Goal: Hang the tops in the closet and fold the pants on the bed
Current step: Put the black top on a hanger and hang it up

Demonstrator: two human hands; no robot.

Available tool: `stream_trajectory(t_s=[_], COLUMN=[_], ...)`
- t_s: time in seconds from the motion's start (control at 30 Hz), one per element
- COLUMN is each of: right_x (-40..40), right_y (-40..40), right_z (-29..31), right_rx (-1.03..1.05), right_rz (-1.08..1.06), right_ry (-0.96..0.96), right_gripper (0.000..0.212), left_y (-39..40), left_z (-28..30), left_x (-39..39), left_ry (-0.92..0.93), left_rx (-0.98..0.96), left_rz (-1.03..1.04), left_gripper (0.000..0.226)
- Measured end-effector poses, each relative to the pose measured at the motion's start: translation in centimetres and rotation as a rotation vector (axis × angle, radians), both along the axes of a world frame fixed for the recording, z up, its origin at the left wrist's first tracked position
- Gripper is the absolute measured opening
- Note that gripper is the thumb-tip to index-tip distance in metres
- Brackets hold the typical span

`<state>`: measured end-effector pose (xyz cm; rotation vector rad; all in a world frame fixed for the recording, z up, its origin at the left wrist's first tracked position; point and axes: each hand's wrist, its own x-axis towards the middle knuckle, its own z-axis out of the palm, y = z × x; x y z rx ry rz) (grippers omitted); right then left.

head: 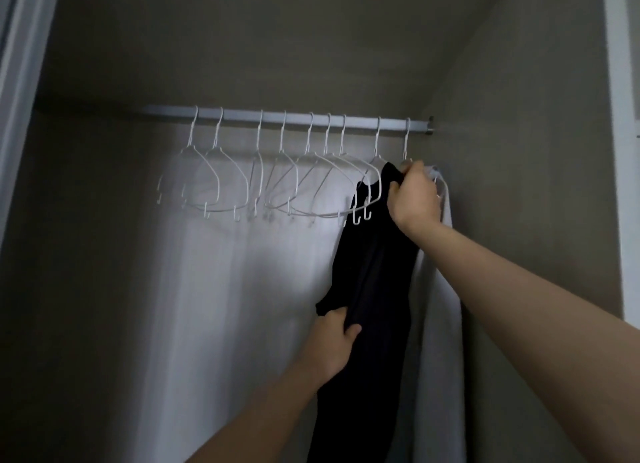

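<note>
A black top hangs down at the right end of the closet rod. My right hand grips the top's upper edge just under a white hanger on the rod. Lower down, my left hand pinches a fold of the black fabric near its sleeve. A light grey top hangs behind it on the last hanger, against the right wall. I cannot tell whether the black top sits on its hanger.
Several bare white wire hangers crowd the rod from the middle to the right. The closet's right wall stands close beside the grey top. The left door frame borders the view.
</note>
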<state>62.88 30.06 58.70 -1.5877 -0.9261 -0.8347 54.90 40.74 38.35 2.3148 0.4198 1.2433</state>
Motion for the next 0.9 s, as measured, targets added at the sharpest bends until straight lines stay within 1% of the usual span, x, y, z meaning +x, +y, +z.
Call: stream_trajectory(t_s=[0.1, 0.2, 0.27, 0.33, 0.47, 0.57, 0.63, 0.73, 0.83, 0.9], right_x=[-1.5, -2.9, -3.8, -4.5, -6.1, -7.7, -9.0, -11.3, -13.6, -15.0], right_y=[-0.9, -2.1, -3.0, -3.8, -5.9, -7.9, -9.3, -11.4, -13.4, -14.3], right_z=[-4.0, -8.4, -11.0, -13.3, -17.2, -20.3, -22.1, -24.6, -26.7, -27.8], right_rx=[-0.003, -0.155, -0.277, -0.379, -0.520, -0.629, -0.693, -0.765, -0.815, -0.829], right_rz=[-0.002, -0.014, -0.030, -0.055, -0.014, 0.034, 0.049, 0.039, 0.065, 0.135], right_ry=[-0.140, -0.260, -0.301, -0.336, -0.314, -0.311, -0.291, -0.267, -0.301, -0.332], right_gripper=[0.036, 0.059, 0.067, 0.066, 0.054, 0.055, 0.058, 0.059, 0.050, 0.043], left_y=[-0.6, -1.5, -2.2, -2.9, -5.4, -8.0, -9.7, -12.3, -14.8, -16.4], left_z=[-1.3, -2.7, -3.6, -4.7, -7.2, -9.0, -9.6, -10.3, -11.7, -12.9], left_x=[-1.3, -2.7, -3.7, -4.5, -6.7, -9.1, -11.3, -15.7, -20.6, -23.8], left_ry=[0.033, 0.050, 0.063, 0.050, 0.016, 0.018, 0.026, 0.076, 0.176, 0.212], left_rx=[-0.031, -0.100, -0.121, -0.157, -0.355, -0.413, -0.426, -0.397, -0.304, -0.285], left_rz=[0.069, 0.062, 0.091, 0.102, 0.005, -0.027, -0.023, 0.020, 0.174, 0.270], left_gripper=[0.027, 0.018, 0.010, 0.006, 0.023, 0.018, 0.017, 0.023, 0.022, 0.018])
